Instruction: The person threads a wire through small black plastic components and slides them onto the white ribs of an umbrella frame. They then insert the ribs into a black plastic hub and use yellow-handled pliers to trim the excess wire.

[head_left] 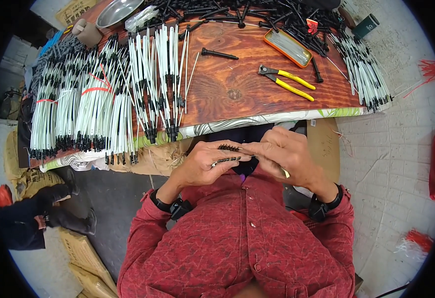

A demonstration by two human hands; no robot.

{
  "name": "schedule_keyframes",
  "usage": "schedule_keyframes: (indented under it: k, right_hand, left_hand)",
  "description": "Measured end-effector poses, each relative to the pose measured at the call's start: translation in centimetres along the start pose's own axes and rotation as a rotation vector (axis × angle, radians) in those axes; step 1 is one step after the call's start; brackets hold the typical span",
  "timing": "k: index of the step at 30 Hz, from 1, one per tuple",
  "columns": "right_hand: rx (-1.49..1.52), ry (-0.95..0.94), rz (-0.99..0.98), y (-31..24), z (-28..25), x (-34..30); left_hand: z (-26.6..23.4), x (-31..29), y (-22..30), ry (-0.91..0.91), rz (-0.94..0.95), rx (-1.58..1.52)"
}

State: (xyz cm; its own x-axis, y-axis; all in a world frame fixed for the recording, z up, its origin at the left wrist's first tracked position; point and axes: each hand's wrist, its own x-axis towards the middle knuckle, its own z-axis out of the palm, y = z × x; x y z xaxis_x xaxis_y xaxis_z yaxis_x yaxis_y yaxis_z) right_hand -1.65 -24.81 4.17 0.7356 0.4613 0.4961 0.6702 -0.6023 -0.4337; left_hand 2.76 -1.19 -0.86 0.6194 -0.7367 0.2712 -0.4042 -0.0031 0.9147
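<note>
Far left of the left hand [197, 161], beyond its fingers, I note bundles [96, 107] of white rods. Some carry red ties [96, 90], likely to stop the rods from spreading. Nearer those fingers, ahead and left, loose rods [163, 44] lie roughly side by side, black ends toward the near edge; this presumably makes single ones easier to reach.

I have the left fingers pinched, thumb opposing forefinger, on a dark ribbed strip [229, 147]. The strip spans the gap between both hands' fingers, off the near edge of the desk [233, 94], probably so that it is supported at both ends. I cannot tell whether the second dark line beside the thumb is the same piece. The right hand [289, 154] has its fingers closed over the strip's other end; they hide anything else they grip.

Ahead of the right fingers, pliers [289, 83] lie with yellow handles spread and pointing right, apparently for easy pickup. Beyond them, a tray [301, 65] contains thin pale pins [289, 46]; its raised rim should prevent scatter. Far right of the right fingers, more rods [366, 74] lie along the desk's edge, seemingly clear of the working hands.
</note>
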Motion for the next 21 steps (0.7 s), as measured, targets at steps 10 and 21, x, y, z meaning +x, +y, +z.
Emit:
schedule_keyframes:
  k: [10,21]
  right_hand:
    - [0.163,-0.035,0.094,-0.42,0.30,-0.09]
    - [0.273,-0.062,0.145,-0.32,0.31,-0.41]
  left_hand:
    - [0.13,-0.23,-0.17,0.014,0.012,-0.004]
    - [0.11,-0.20,0.19,-0.015,0.004,-0.009]
